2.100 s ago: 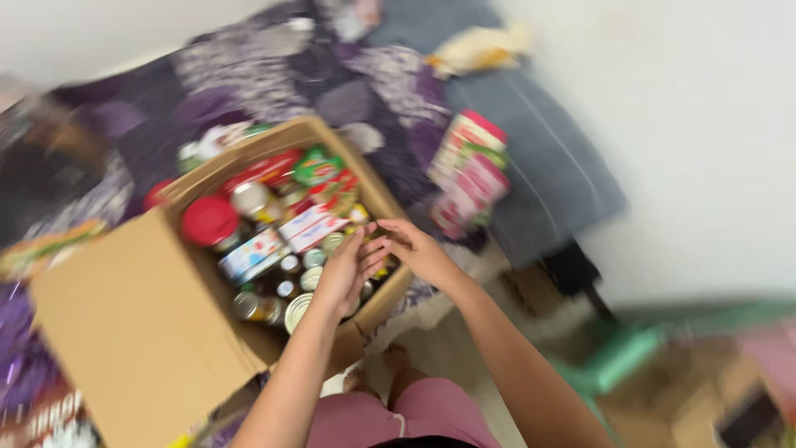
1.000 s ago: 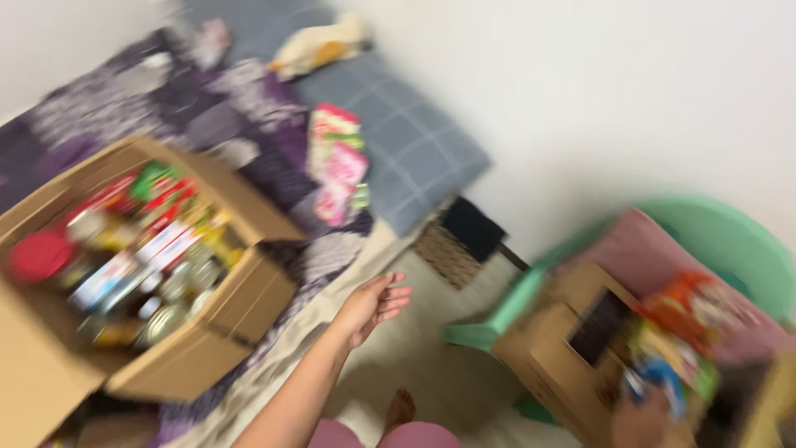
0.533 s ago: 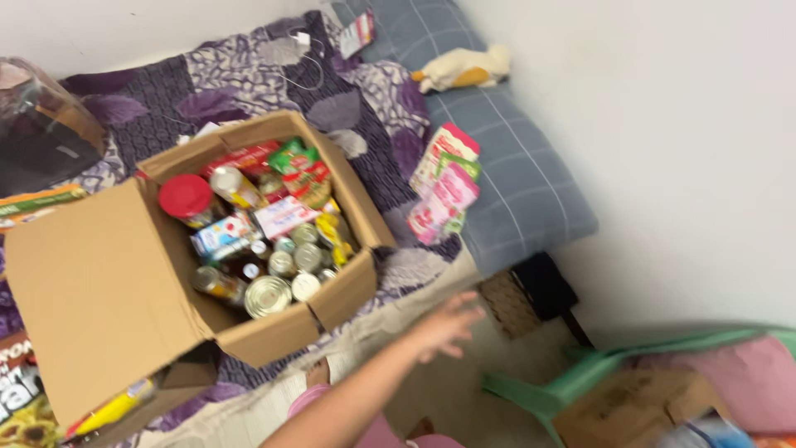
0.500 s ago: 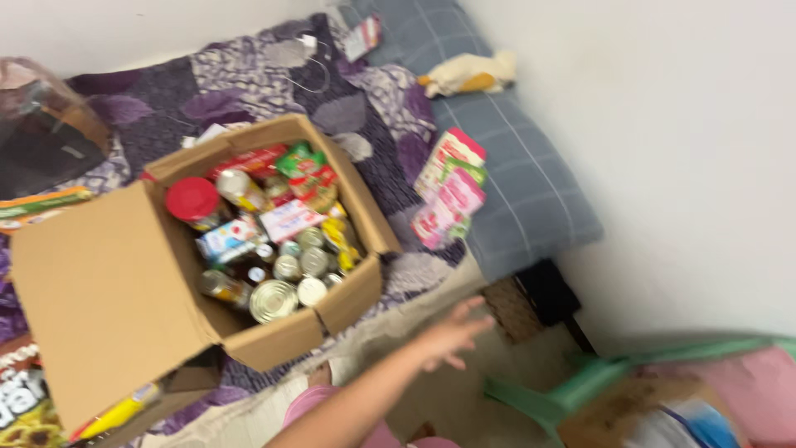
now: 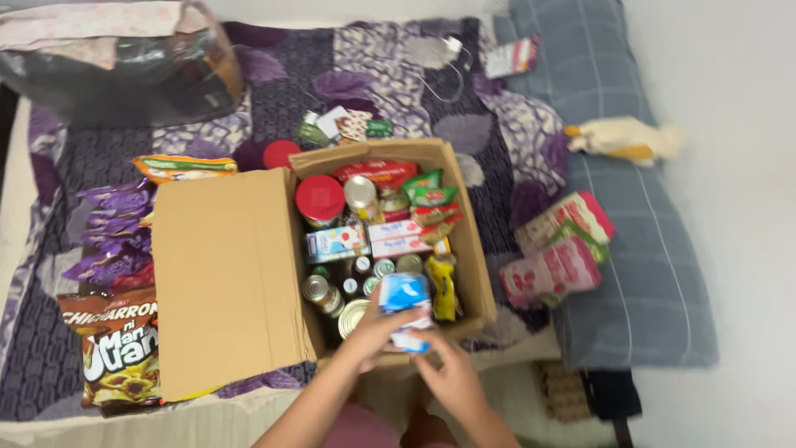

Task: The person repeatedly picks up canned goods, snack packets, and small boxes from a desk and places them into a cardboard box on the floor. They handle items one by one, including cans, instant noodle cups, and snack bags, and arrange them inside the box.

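Blue-white packet (image 5: 405, 304) held by both hands, over cardboard box (image 5: 240, 274).

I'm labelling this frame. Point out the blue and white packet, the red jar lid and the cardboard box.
blue and white packet (image 5: 405, 293), head view, its blue upper face.
red jar lid (image 5: 319, 197), head view, lid's centre.
cardboard box (image 5: 225, 274), head view, open left flap.

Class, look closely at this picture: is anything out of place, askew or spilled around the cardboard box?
Nothing has spilled. Both hands, left hand and right hand, hold a blue-and-white packet over the cardboard box. Snack bags and pink packs lie loose on the bed.
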